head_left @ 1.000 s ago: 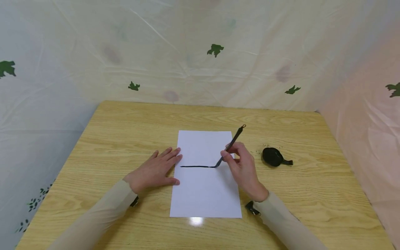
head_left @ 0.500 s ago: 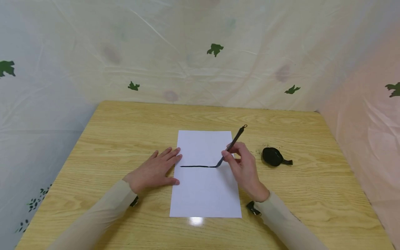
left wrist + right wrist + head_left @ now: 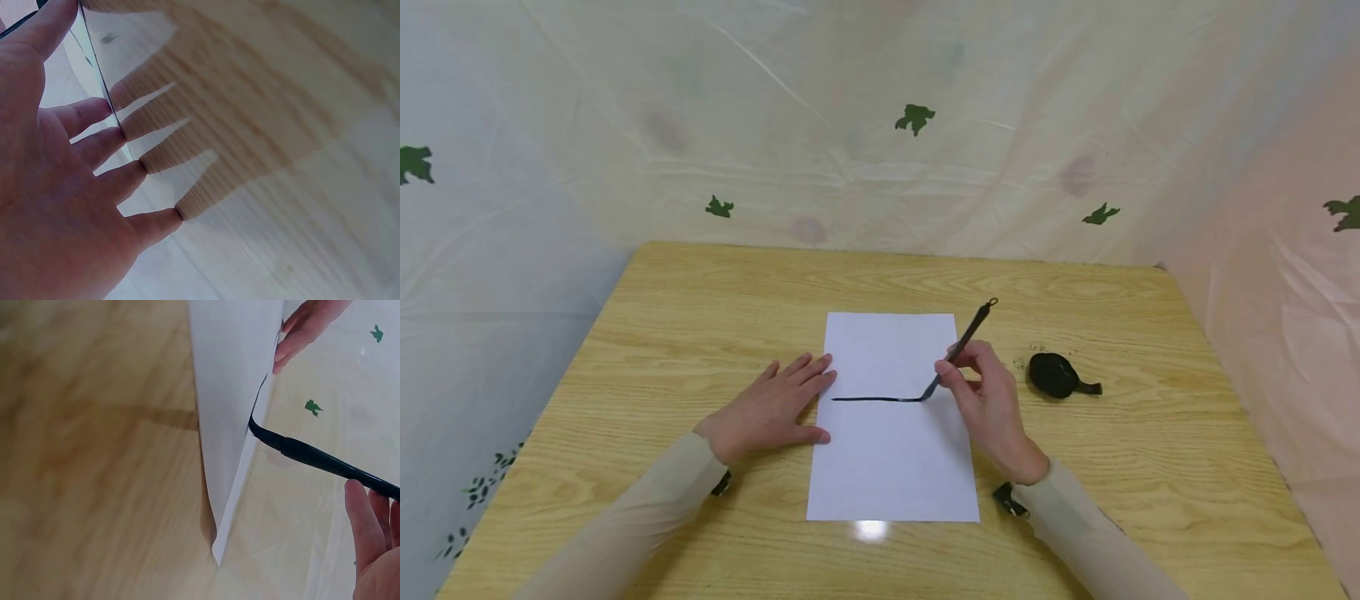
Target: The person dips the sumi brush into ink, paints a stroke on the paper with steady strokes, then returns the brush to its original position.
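My right hand (image 3: pixel 988 408) pinches a black ink brush (image 3: pixel 967 335) by its handle, tilted with the looped end up and to the right. The brush's bent bristles (image 3: pixel 261 432) touch a white sheet of paper (image 3: pixel 891 467) at the right end of a black line (image 3: pixel 872 399). That line runs level across the sheet from near its left edge. My left hand (image 3: pixel 771 412) lies with fingers spread, its fingertips and thumb on the paper's left edge. In the left wrist view the left fingers (image 3: pixel 128 184) reach straight to the surface.
A small black dish with a short handle (image 3: pixel 1054 376) stands right of the paper, with dark specks beside it on the wooden table (image 3: pixel 1112 500). A pale curtain (image 3: pixel 820 125) with green bird shapes hangs behind and at both sides.
The right hand and brush have shifted slightly right, and the black line has grown a little longer at that end. The left hand stays in place on the paper.
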A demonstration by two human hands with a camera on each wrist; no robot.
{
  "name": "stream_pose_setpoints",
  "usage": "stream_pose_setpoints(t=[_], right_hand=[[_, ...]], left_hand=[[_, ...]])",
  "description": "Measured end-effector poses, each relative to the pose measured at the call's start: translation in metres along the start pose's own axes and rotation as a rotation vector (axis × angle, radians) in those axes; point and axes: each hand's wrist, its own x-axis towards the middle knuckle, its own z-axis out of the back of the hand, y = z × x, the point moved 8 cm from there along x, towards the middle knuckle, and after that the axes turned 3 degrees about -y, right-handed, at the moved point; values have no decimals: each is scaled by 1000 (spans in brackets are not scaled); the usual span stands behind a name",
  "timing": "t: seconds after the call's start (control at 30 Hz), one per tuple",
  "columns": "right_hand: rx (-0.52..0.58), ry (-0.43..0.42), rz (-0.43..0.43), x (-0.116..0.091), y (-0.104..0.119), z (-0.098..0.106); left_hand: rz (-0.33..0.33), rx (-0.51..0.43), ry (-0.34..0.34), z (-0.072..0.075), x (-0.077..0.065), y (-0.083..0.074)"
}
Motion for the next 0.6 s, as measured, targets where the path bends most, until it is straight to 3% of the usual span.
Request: stream_pose_setpoints(t=[0.6], right_hand=[[-1, -19, 15, -1, 1, 6]], left_hand=[[2, -22, 2, 1, 0, -1]])
